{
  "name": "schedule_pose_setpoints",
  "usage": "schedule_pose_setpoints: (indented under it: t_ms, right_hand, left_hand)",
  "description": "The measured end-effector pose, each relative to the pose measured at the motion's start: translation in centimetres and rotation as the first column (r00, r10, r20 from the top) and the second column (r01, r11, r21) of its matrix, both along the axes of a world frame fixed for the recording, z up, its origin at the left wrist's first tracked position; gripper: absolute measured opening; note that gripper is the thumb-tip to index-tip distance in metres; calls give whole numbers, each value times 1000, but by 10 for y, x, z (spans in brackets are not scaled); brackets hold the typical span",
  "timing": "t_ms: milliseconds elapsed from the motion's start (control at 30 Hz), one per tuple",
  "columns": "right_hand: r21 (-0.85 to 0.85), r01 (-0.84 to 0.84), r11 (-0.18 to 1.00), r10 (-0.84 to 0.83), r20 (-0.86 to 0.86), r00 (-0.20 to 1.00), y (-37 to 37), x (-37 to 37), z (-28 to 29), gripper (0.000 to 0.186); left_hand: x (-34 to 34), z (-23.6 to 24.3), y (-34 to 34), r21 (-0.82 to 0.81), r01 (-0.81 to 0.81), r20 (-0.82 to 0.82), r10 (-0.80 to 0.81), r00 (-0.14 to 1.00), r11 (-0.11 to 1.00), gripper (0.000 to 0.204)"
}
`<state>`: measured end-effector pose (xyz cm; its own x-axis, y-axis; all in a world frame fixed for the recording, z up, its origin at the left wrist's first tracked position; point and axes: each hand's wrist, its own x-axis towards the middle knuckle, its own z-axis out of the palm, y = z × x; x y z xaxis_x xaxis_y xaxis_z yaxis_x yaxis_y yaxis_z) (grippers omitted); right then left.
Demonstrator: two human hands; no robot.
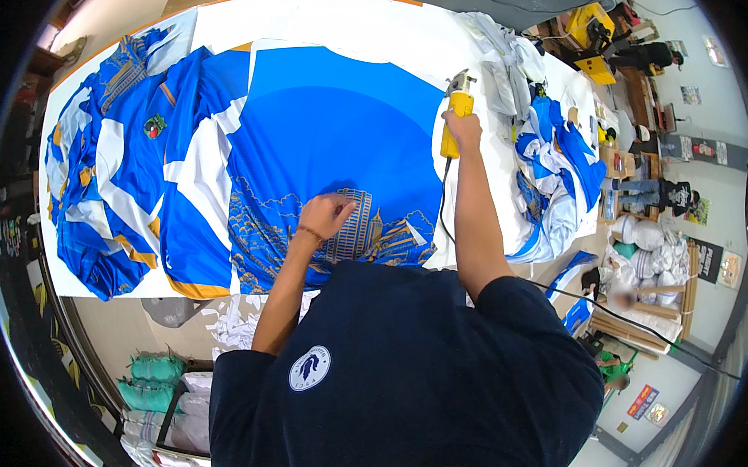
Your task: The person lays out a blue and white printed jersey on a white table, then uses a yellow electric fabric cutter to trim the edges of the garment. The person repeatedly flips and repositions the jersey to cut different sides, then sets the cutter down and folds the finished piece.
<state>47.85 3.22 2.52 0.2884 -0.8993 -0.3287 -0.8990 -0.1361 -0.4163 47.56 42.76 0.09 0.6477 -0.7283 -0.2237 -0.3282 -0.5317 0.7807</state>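
Note:
My right hand (466, 130) grips the yellow body of a corded electric fabric cutter (458, 107), its metal cutting head pointing away from me. The cutter is over the white tabletop, just right of a large blue printed fabric panel (346, 127). Gold line drawings of buildings and clouds run along the panel's near part. Above that print is my left hand (327, 214), fingers curled in and a bracelet at the wrist. Nothing shows between its fingers. The cutter's black cord (444, 202) trails along the right side of the panel toward me.
A rumpled heap of blue, white and gold fabric (124, 168) covers the table's left end. More blue and white cloth (557, 178) and pale scraps (500, 60) lie at the right. Paper-like offcuts (237, 322) and green bundles (153, 381) are below the table. Other people stand farther right.

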Motion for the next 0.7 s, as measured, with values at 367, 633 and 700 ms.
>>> schedule_pose_setpoints:
  t_ms: [367, 633, 700]
  right_hand:
    - [133, -141, 981, 68, 444, 893, -25, -97, -38, 49]
    - [132, -305, 943, 265, 255, 930, 31, -299, -4, 59]
    - [142, -345, 928, 318, 182, 930, 44, -331, 13, 59]
  left_hand:
    - [-58, -15, -78, 247, 172, 448, -270, 852, 954, 83]
    - [-116, -9, 45, 352, 385, 378, -506, 775, 853, 62]
    - [-121, -2, 67, 344, 403, 317, -509, 800, 848, 54]
